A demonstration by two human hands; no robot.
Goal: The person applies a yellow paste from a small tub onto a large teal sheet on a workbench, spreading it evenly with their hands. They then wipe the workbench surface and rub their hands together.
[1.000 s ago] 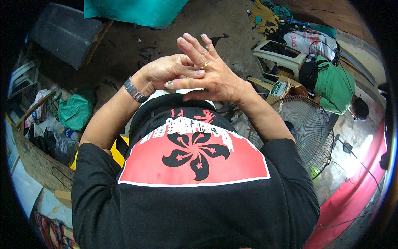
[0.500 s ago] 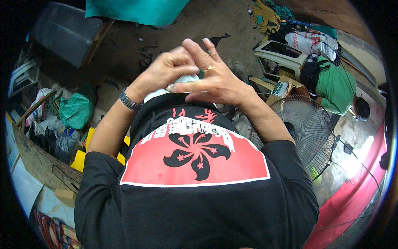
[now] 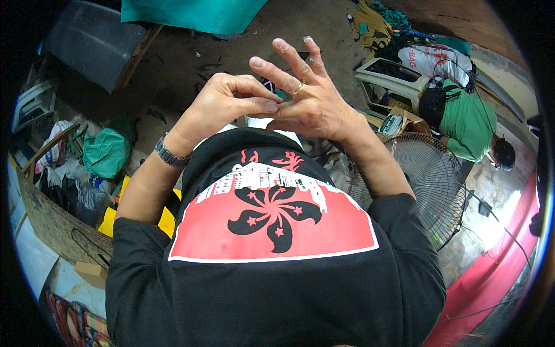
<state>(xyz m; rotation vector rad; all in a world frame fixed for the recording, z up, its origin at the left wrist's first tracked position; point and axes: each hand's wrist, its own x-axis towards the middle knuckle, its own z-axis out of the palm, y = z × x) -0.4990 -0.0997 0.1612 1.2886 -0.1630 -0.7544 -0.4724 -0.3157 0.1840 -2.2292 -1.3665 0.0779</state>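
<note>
My left hand (image 3: 231, 99), with a metal-band watch (image 3: 169, 151) on its wrist, is closed in a pinch on a finger of my right hand, probably the index finger. The tip of that finger is hidden behind the left thumb and fingertips. My right hand (image 3: 315, 104) has its other fingers raised and spread, and a gold ring (image 3: 298, 88) circles one of them. Below the pinch, the right thumb points left. No tool shows in either hand. Both hands are held above my lap, in front of my black printed shirt (image 3: 272, 301).
A large round fan (image 3: 422, 179) stands close on my right. Beyond it a person in a green shirt (image 3: 468, 124) bends down near a white plastic chair (image 3: 399, 84). On the left lie a green bag (image 3: 107, 153) and a wooden board (image 3: 58, 214). Teal sheeting (image 3: 193, 14) hangs ahead.
The right-hand fingers have lifted and spread wider. My left thumb and fingers have closed on the right finger, where both hands were blurred together before.
</note>
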